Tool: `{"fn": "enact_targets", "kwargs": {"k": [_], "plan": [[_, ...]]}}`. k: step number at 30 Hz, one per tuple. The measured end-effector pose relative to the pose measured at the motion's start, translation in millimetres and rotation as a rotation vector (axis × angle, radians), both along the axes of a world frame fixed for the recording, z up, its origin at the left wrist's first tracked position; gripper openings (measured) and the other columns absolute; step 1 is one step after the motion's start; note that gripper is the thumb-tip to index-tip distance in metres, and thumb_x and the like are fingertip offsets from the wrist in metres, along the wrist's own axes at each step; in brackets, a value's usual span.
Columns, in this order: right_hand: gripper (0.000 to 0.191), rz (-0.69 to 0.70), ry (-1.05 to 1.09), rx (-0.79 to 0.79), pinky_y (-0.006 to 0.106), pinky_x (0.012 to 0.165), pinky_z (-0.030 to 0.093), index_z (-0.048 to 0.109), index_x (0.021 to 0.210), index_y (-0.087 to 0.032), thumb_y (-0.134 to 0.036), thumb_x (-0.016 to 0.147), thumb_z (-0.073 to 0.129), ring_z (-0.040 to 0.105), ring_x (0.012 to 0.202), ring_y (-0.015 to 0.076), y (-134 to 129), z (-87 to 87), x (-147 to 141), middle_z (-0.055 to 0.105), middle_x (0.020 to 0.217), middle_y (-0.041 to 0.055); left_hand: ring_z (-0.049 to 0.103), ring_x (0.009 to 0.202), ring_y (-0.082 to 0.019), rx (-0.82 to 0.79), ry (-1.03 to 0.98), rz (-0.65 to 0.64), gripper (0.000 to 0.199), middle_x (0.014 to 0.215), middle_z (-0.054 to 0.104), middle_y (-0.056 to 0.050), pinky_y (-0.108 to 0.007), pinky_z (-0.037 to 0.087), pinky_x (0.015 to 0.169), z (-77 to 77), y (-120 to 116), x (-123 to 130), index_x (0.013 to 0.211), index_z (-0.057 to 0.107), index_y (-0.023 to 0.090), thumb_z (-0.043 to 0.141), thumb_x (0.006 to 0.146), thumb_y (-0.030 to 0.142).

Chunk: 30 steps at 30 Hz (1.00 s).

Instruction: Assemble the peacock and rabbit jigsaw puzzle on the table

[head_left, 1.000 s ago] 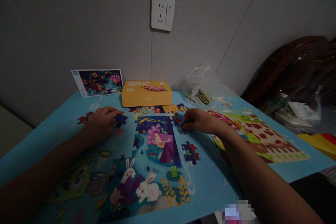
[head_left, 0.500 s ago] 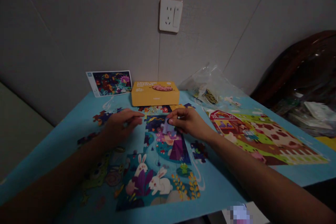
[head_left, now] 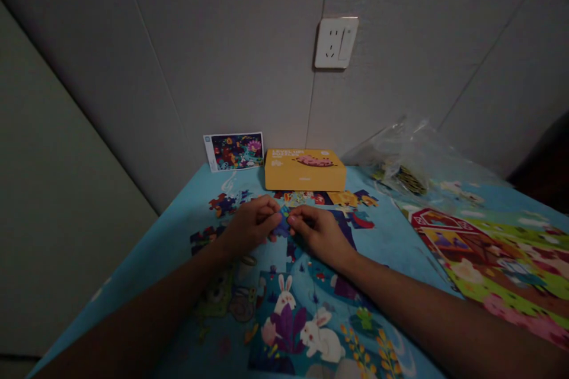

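1. The left hand (head_left: 253, 222) and the right hand (head_left: 322, 234) are close together, fingertips pinching a small blue-purple jigsaw piece (head_left: 281, 226) between them. Whether this is one piece or two joined is too dark to tell.
2. The piece is in front of the yellow puzzle box (head_left: 304, 179), over the far end of the rabbit-and-frog jigsaw (head_left: 311, 320).
3. That jigsaw looks partly built: the near section, with two white rabbits, a frog and golden plants, reads as joined. The hands hide some of the far part.
4. Left to fit, it seems, are the loose pieces (head_left: 223, 204) lying to the left and the piece with a red patch (head_left: 361, 221) to the right; a row of pieces (head_left: 306, 198) lies before the box.
5. The picture card (head_left: 237, 151) leaning on the wall shows a wider scene, so I judge much remains.
6. Right on the tabletop (head_left: 391, 244), the farm jigsaw (head_left: 502, 266) appears assembled in its visible part.
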State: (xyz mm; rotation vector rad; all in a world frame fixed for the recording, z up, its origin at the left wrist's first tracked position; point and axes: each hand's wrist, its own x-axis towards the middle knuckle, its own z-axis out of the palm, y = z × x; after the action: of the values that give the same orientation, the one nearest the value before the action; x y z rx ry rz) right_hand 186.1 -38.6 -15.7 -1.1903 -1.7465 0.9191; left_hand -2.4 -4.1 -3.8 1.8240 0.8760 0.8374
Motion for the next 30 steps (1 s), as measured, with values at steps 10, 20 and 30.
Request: {"fn": "enact_targets", "kwargs": {"k": [10, 20, 30], "plan": [[0.016, 0.025, -0.044, -0.063, 0.023, 0.056, 0.040, 0.069, 0.081, -0.016, -0.030, 0.082, 0.063, 0.054, 0.058, 0.0122, 4.2, -5.0, -0.5, 0.064, 0.065, 0.0002, 0.042, 0.050, -0.008, 0.183, 0.255, -0.147, 0.016, 0.055, 0.054, 0.006, -0.017, 0.030, 0.049, 9.8, 7.5, -16.4, 0.086, 0.060, 0.015, 0.063, 0.076, 0.027], [0.019, 0.109, -0.118, -0.007, 0.022, 0.053, 0.034, 0.072, 0.080, -0.016, -0.031, 0.084, 0.062, 0.048, 0.057, 0.0102, 1.0, -3.9, 3.6, 0.060, 0.064, -0.0014, 0.034, 0.044, -0.006, 0.057, 0.241, -0.289, 0.024, 0.048, 0.044, 0.009, -0.017, 0.022, 0.045, 11.6, 9.4, -21.5, 0.084, 0.059, 0.013, 0.065, 0.079, 0.036], [0.035, 0.081, 0.092, -0.103, 0.021, 0.043, 0.028, 0.065, 0.077, -0.015, -0.041, 0.092, 0.047, 0.039, 0.043, 0.0070, 4.0, -3.0, 4.3, 0.061, 0.062, -0.0013, 0.039, 0.048, -0.007, 0.024, 0.293, -0.339, 0.031, 0.053, 0.048, 0.005, -0.016, 0.026, 0.046, 7.0, 12.6, -23.1, 0.081, 0.061, 0.012, 0.066, 0.079, 0.042]]}}
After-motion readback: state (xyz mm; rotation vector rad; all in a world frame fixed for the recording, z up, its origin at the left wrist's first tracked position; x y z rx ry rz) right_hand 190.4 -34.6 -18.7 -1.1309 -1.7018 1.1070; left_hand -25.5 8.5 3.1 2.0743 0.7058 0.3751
